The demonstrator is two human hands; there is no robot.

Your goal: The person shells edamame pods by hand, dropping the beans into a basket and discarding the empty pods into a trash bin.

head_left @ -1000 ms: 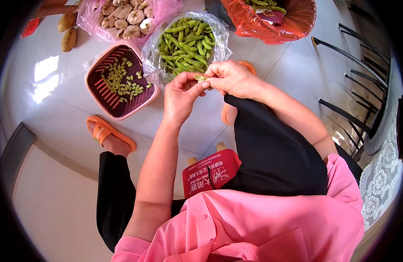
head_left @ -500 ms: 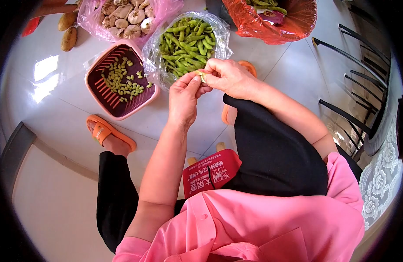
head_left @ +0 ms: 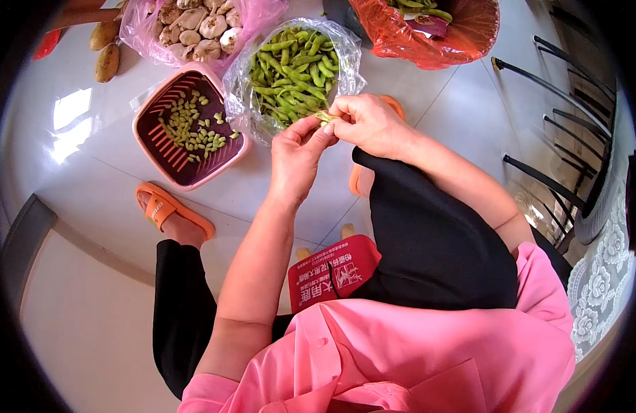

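1. The left hand (head_left: 294, 162) and right hand (head_left: 373, 127) met fingertip to fingertip, each pinching a green pod (head_left: 325, 117) between thumb and fingers.
2. The step in hand looked like splitting that pod; whether a bean was coming free was too small to tell.
3. The next move seemed to call for a light thumb push, with the fingertips kept closed around any loose bean.
4. Just beyond the hands, whole pods (head_left: 294, 76) filled a clear bag (head_left: 349, 76).
5. Left of the left hand, shelled beans (head_left: 187, 120) lay in a pink basket (head_left: 214, 174).
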